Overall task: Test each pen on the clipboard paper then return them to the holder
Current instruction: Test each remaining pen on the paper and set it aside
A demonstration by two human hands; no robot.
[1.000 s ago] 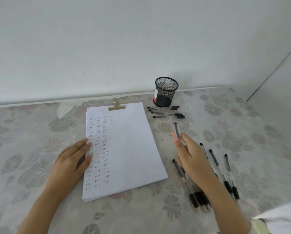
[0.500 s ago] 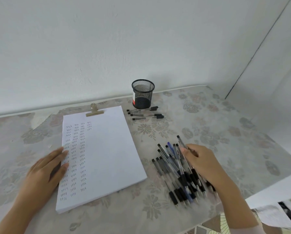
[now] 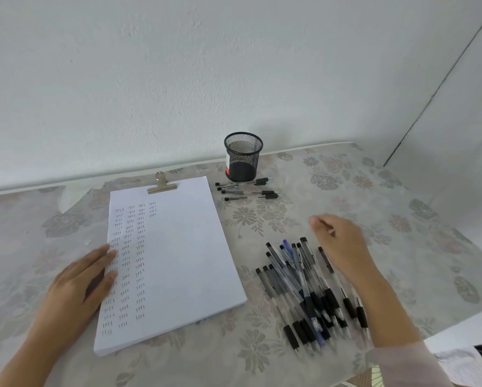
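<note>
the left hand (image 3: 77, 286) is laid flat on the left edge of the clipboard paper (image 3: 178, 261). its fingers are straight and its tips are rested on the columns of written test marks. nothing is gripped by it.

the right hand (image 3: 343, 244) is held palm down above the flowered tablecloth (image 3: 387, 208), with the fingers loosely bent. the hand is blurred, so it cannot be told whether anything is pinched between thumb and fingers.

the pile of pens (image 3: 304, 297) is found beside and partly beneath the right hand, on its thumb side, between that hand and the paper. the pens are laid roughly parallel, black grips toward the wrist. one dark pen (image 3: 325, 259) is partly covered by the palm; contact cannot be confirmed.

the black mesh holder (image 3: 243, 157) is stood upright well beyond the right fingertips, apart from both hands. a few more pens (image 3: 245, 192) are laid flat just on the near side of the holder. the gold clip (image 3: 161, 185) is located at the far end of the paper, well beyond the left fingertips. a pale sleeve (image 3: 401, 364) is seen on the right forearm.
</note>
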